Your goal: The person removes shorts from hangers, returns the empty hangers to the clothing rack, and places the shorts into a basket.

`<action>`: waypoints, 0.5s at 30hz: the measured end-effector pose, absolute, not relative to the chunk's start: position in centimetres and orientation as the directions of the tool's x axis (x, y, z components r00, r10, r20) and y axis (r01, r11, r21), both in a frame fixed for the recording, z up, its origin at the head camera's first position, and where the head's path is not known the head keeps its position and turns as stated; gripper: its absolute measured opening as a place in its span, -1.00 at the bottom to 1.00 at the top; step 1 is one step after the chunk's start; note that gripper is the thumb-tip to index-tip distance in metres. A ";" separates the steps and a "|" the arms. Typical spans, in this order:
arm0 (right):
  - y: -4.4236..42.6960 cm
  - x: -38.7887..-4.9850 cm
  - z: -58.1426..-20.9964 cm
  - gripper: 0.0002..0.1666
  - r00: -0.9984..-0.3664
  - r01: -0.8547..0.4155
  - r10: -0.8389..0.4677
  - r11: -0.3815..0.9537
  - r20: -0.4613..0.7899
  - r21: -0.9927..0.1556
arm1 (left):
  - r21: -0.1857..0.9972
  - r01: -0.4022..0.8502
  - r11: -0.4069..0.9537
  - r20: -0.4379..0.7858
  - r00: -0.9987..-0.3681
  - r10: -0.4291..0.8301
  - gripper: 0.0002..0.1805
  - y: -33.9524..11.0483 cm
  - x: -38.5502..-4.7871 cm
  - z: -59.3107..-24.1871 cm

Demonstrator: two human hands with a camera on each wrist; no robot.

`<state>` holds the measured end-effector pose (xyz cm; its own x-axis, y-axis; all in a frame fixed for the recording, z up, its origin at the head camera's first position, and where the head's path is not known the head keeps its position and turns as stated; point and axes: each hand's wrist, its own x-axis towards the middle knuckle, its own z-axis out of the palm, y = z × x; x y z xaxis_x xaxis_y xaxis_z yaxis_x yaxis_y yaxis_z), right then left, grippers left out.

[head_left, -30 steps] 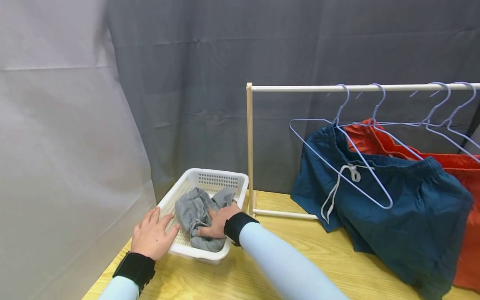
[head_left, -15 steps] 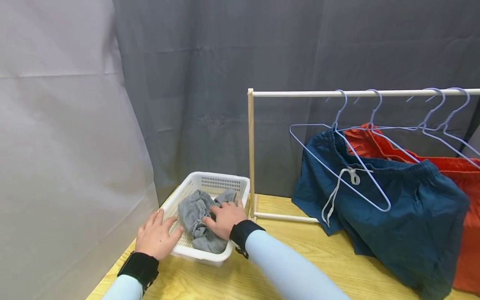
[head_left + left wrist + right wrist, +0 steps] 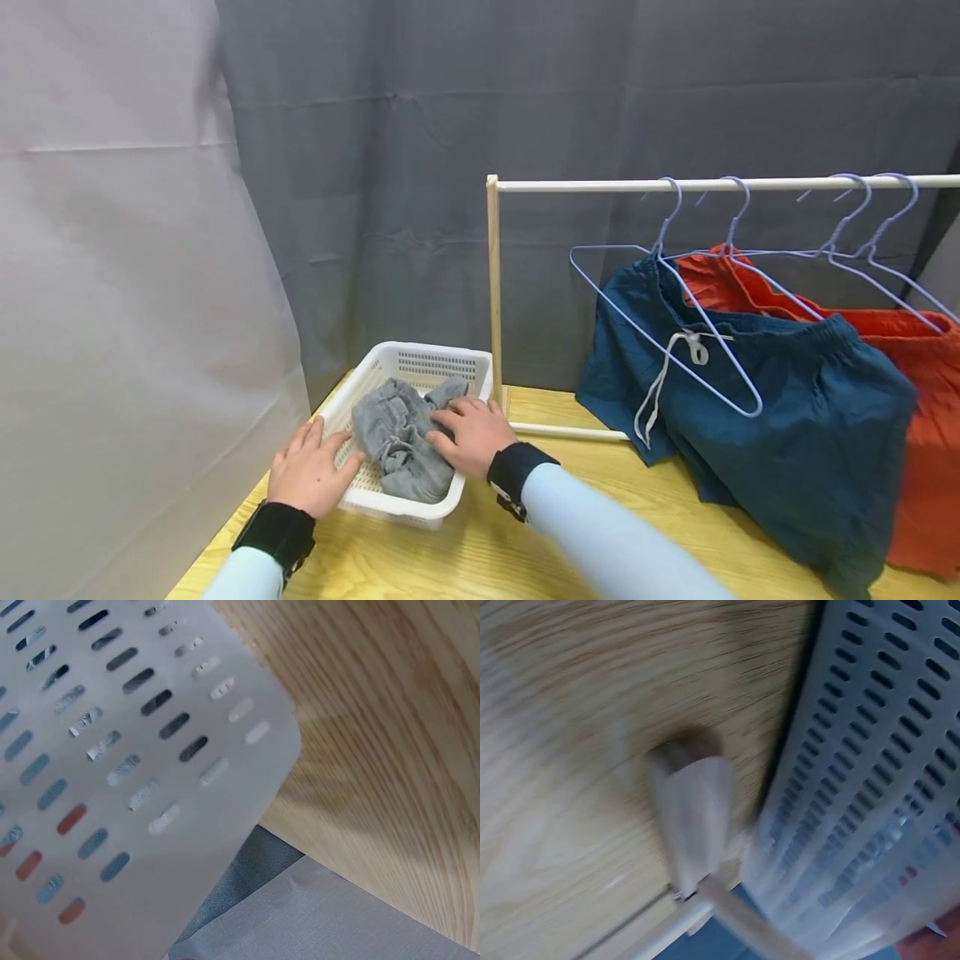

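A white slotted basket (image 3: 360, 500) stands at the table's left and holds a crumpled grey cloth (image 3: 401, 442). My left hand (image 3: 310, 473) lies over the basket's left rim, fingers spread. Over the right rim is my right hand (image 3: 471, 435), fingers loosely extended beside the cloth; whether they touch it I cannot tell. In the left wrist view the slotted basket wall (image 3: 112, 787) fills the left side. The right wrist view shows the basket wall (image 3: 870, 750), with a bit of reddish fingers (image 3: 930, 945) at the lower right corner.
Right of the basket stands a rack (image 3: 494, 283) with a white bar (image 3: 585, 186) and several lilac hangers (image 3: 738, 362). Blue shorts (image 3: 780, 400) with a white drawstring and red shorts (image 3: 926, 367) hang there. Grey curtain (image 3: 420, 167) behind, pale curtain (image 3: 135, 292) at the left.
My right hand has drawn back from the cloth toward the basket's right rim. My left hand has stayed at the left rim. The head view has shifted slightly.
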<state>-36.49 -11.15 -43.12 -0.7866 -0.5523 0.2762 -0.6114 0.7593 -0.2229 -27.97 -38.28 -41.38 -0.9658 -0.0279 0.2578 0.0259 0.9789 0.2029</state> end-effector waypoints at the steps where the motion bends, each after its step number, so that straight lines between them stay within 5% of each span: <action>1: -10.8 -36.5 -43.4 -0.38 -0.785 -0.613 -0.551 0.758 0.282 -0.223 | 0.204 0.023 0.979 0.256 -0.966 -0.031 -0.42 -38.3 -27.9 -41.4; 15: -4.1 -33.6 -43.6 -0.40 -0.759 -0.635 -0.542 0.740 0.361 -0.222 | 0.208 0.013 0.978 0.255 -0.966 -0.042 -0.42 -38.0 -27.4 -41.1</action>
<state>-33.56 -4.11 -43.61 -0.7587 -0.5424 0.3608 -0.6348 0.7400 -0.2223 -27.39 -38.00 -41.07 -0.9661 -0.0416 0.2546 0.0127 0.9780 0.2081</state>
